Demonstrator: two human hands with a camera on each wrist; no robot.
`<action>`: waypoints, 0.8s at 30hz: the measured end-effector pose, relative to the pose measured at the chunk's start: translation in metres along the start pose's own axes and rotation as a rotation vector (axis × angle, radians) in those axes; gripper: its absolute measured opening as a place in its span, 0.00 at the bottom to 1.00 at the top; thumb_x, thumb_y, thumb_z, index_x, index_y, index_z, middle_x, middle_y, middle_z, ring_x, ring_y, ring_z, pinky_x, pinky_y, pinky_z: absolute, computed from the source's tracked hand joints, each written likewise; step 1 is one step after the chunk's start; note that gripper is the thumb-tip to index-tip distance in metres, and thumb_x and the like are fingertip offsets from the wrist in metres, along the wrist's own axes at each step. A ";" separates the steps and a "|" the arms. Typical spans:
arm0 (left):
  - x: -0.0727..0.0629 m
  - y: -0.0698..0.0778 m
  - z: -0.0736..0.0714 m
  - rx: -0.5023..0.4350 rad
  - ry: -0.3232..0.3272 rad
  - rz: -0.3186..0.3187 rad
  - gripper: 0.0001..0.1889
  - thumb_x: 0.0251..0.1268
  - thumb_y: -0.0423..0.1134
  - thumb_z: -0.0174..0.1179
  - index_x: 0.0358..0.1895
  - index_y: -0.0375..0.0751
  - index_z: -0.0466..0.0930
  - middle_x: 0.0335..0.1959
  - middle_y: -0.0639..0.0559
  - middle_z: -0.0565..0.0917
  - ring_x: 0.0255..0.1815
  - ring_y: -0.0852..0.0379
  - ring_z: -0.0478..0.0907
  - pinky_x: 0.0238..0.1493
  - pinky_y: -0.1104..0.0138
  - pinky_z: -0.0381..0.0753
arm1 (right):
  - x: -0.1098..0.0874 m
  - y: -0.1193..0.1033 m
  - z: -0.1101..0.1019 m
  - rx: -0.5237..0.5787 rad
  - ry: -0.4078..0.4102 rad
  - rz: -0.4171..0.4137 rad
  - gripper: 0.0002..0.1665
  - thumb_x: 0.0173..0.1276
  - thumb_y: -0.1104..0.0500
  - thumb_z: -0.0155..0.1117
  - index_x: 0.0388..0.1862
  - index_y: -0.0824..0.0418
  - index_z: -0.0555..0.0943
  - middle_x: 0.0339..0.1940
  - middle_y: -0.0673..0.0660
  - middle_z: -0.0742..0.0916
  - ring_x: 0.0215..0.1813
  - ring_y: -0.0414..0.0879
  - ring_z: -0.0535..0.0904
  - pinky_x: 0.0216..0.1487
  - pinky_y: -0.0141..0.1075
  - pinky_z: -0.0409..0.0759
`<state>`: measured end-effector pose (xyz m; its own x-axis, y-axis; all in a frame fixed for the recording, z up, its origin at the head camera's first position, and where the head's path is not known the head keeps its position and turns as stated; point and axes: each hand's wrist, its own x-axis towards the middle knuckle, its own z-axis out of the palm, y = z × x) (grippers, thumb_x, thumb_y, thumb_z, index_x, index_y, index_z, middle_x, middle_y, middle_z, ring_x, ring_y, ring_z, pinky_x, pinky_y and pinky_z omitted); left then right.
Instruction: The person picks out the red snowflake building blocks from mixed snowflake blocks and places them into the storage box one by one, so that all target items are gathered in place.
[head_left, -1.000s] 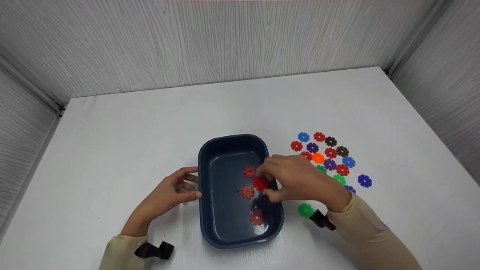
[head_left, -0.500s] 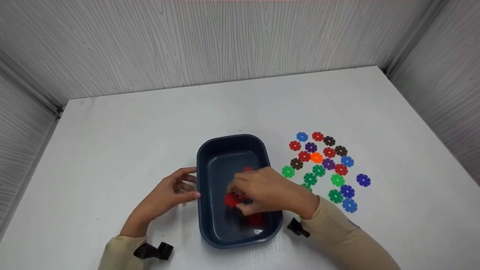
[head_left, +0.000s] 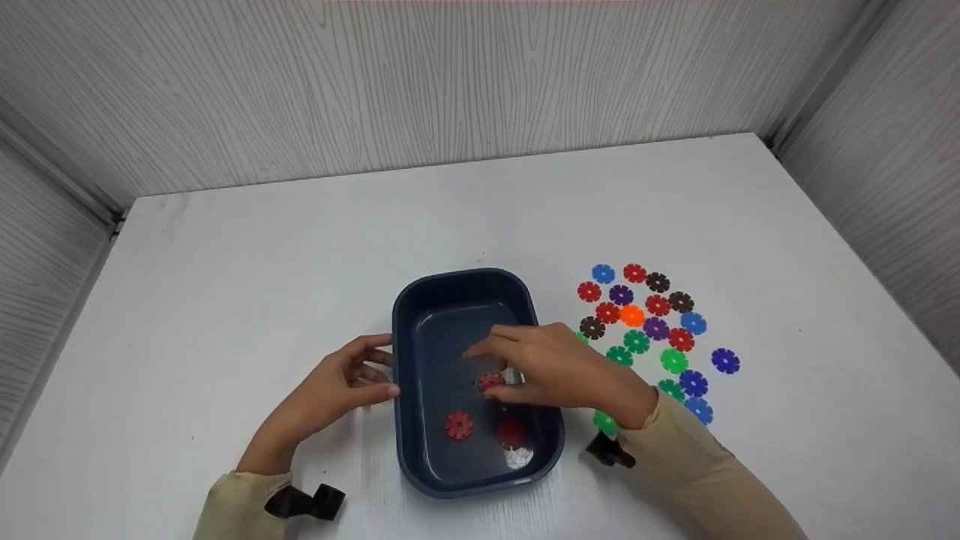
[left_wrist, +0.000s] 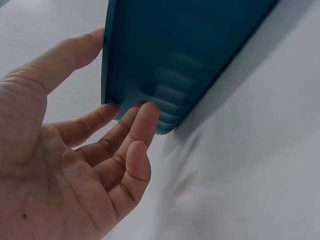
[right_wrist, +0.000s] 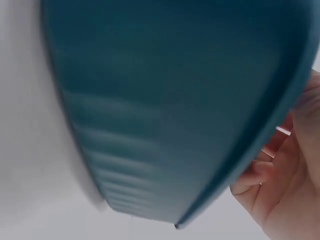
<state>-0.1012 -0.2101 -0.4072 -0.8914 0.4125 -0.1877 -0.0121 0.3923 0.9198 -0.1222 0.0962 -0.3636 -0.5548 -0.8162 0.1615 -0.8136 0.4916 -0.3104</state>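
Note:
A dark blue rectangular tub point(head_left: 442, 330) stands mid-table. Flat, notched red plastic discs lie on its floor: one point(head_left: 459, 425) at the lower left, another point(head_left: 512, 433) at the lower right, a third point(head_left: 491, 382) by my right thumb. My right hand point(head_left: 559, 367) reaches over the tub's right rim, thumb and fingers spread apart with nothing between them. At the left side, my left hand point(head_left: 330, 394) touches the rim with its thumb tip. In the left wrist view the loosely bent fingers point(left_wrist: 145, 122) lie along the tub's outer wall.
On the table right of the tub are scattered several notched discs, among them an orange disc point(head_left: 632, 316), a purple disc point(head_left: 656, 328) and a blue disc point(head_left: 725, 361). A green disc point(head_left: 604, 421) lies near the right wrist's black camera mount point(head_left: 609, 451). Pale wood-grain panels point(head_left: 480, 82) enclose the table.
My right hand carried a red disc leftward across the tub and let go of it at the lower left, then drew back a little to the right. The left hand has stayed put.

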 end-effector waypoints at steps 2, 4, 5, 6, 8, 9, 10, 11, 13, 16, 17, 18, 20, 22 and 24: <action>-0.001 -0.001 0.000 0.001 0.002 0.000 0.36 0.62 0.42 0.65 0.71 0.38 0.61 0.58 0.36 0.75 0.49 0.49 0.78 0.39 0.67 0.80 | -0.003 0.003 -0.003 0.026 0.008 0.026 0.24 0.63 0.49 0.69 0.57 0.53 0.79 0.37 0.52 0.83 0.32 0.39 0.78 0.29 0.26 0.74; -0.001 -0.001 0.000 0.005 0.002 0.000 0.35 0.62 0.42 0.65 0.71 0.39 0.61 0.58 0.36 0.75 0.49 0.49 0.78 0.39 0.67 0.80 | -0.007 0.008 -0.007 0.056 0.021 0.060 0.23 0.63 0.50 0.69 0.56 0.53 0.79 0.37 0.52 0.83 0.33 0.41 0.78 0.31 0.27 0.75; -0.001 -0.001 0.000 0.008 0.003 0.001 0.35 0.62 0.42 0.65 0.71 0.38 0.61 0.58 0.37 0.75 0.49 0.49 0.78 0.39 0.67 0.80 | -0.010 0.011 -0.009 0.075 0.032 0.085 0.23 0.63 0.50 0.70 0.56 0.53 0.79 0.37 0.52 0.83 0.34 0.41 0.78 0.32 0.28 0.76; -0.001 -0.001 0.000 0.010 0.004 0.001 0.35 0.62 0.42 0.65 0.71 0.39 0.61 0.57 0.37 0.75 0.49 0.49 0.78 0.40 0.67 0.80 | -0.013 0.014 -0.012 0.091 0.045 0.112 0.23 0.62 0.51 0.70 0.56 0.54 0.79 0.36 0.52 0.83 0.34 0.42 0.78 0.32 0.28 0.76; 0.000 -0.001 0.000 0.012 0.006 0.003 0.35 0.62 0.42 0.65 0.71 0.39 0.62 0.57 0.37 0.76 0.49 0.49 0.78 0.40 0.67 0.81 | -0.019 0.022 -0.017 0.125 0.069 0.168 0.22 0.62 0.51 0.70 0.55 0.54 0.79 0.35 0.53 0.82 0.33 0.42 0.76 0.32 0.29 0.75; 0.000 -0.001 0.000 0.012 0.007 0.004 0.35 0.62 0.42 0.65 0.71 0.39 0.62 0.57 0.37 0.76 0.49 0.49 0.78 0.41 0.66 0.81 | -0.023 0.027 -0.020 0.145 0.079 0.200 0.22 0.62 0.52 0.70 0.55 0.54 0.79 0.35 0.53 0.82 0.33 0.43 0.75 0.32 0.29 0.75; 0.001 -0.001 0.000 0.014 0.008 0.005 0.35 0.62 0.42 0.66 0.71 0.39 0.62 0.57 0.37 0.76 0.49 0.49 0.78 0.41 0.67 0.81 | -0.026 0.031 -0.023 0.162 0.086 0.235 0.23 0.62 0.52 0.70 0.55 0.54 0.79 0.34 0.53 0.82 0.32 0.43 0.75 0.32 0.30 0.74; 0.001 -0.001 0.001 0.014 0.010 0.006 0.35 0.61 0.42 0.66 0.71 0.39 0.62 0.57 0.37 0.76 0.49 0.49 0.78 0.41 0.67 0.81 | -0.030 0.037 -0.026 0.176 0.092 0.267 0.23 0.62 0.52 0.70 0.55 0.54 0.79 0.34 0.53 0.82 0.32 0.43 0.74 0.32 0.30 0.74; 0.001 -0.001 0.001 0.015 0.011 0.004 0.35 0.61 0.42 0.66 0.70 0.39 0.62 0.57 0.37 0.76 0.48 0.49 0.78 0.41 0.67 0.81 | -0.037 0.047 -0.030 0.202 0.096 0.320 0.23 0.62 0.53 0.70 0.56 0.55 0.79 0.34 0.54 0.82 0.32 0.43 0.74 0.32 0.30 0.74; 0.001 -0.001 0.001 0.015 0.010 0.002 0.36 0.61 0.42 0.66 0.71 0.39 0.62 0.57 0.37 0.76 0.48 0.50 0.78 0.42 0.66 0.81 | -0.045 0.063 -0.036 0.234 0.104 0.413 0.24 0.62 0.55 0.71 0.57 0.57 0.79 0.35 0.56 0.82 0.33 0.45 0.73 0.32 0.31 0.74; 0.001 -0.001 0.001 0.014 0.009 0.001 0.36 0.61 0.42 0.66 0.71 0.39 0.62 0.57 0.37 0.76 0.48 0.50 0.78 0.42 0.66 0.80 | -0.048 0.068 -0.038 0.242 0.106 0.442 0.25 0.62 0.55 0.71 0.57 0.57 0.79 0.36 0.57 0.82 0.33 0.45 0.73 0.32 0.31 0.74; 0.001 -0.001 0.001 0.012 0.007 0.000 0.36 0.61 0.42 0.66 0.71 0.39 0.62 0.57 0.37 0.76 0.49 0.50 0.78 0.42 0.66 0.80 | -0.050 0.073 -0.039 0.249 0.106 0.474 0.25 0.62 0.55 0.71 0.57 0.57 0.78 0.37 0.57 0.82 0.34 0.45 0.73 0.33 0.31 0.74; 0.001 -0.001 0.001 0.008 0.004 -0.002 0.36 0.61 0.42 0.65 0.71 0.39 0.61 0.58 0.38 0.75 0.49 0.50 0.78 0.42 0.66 0.80 | -0.054 0.082 -0.041 0.261 0.099 0.531 0.26 0.62 0.55 0.70 0.59 0.56 0.78 0.39 0.57 0.82 0.35 0.46 0.73 0.34 0.31 0.74; 0.000 -0.001 0.001 0.007 0.002 -0.002 0.36 0.62 0.42 0.65 0.71 0.40 0.61 0.58 0.38 0.75 0.49 0.50 0.78 0.43 0.66 0.80 | -0.057 0.089 -0.042 0.260 0.085 0.571 0.26 0.63 0.54 0.70 0.60 0.55 0.77 0.39 0.56 0.81 0.36 0.47 0.72 0.34 0.32 0.75; 0.000 -0.001 0.001 0.006 0.002 0.000 0.36 0.61 0.42 0.66 0.71 0.40 0.62 0.57 0.37 0.76 0.49 0.50 0.78 0.42 0.66 0.81 | -0.061 0.096 -0.041 0.255 0.065 0.597 0.27 0.64 0.53 0.69 0.61 0.54 0.76 0.40 0.56 0.81 0.38 0.47 0.73 0.35 0.33 0.75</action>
<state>-0.1011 -0.2098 -0.4082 -0.8925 0.4106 -0.1868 -0.0094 0.3971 0.9177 -0.1737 0.2054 -0.3643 -0.9145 -0.4011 -0.0533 -0.3000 0.7606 -0.5758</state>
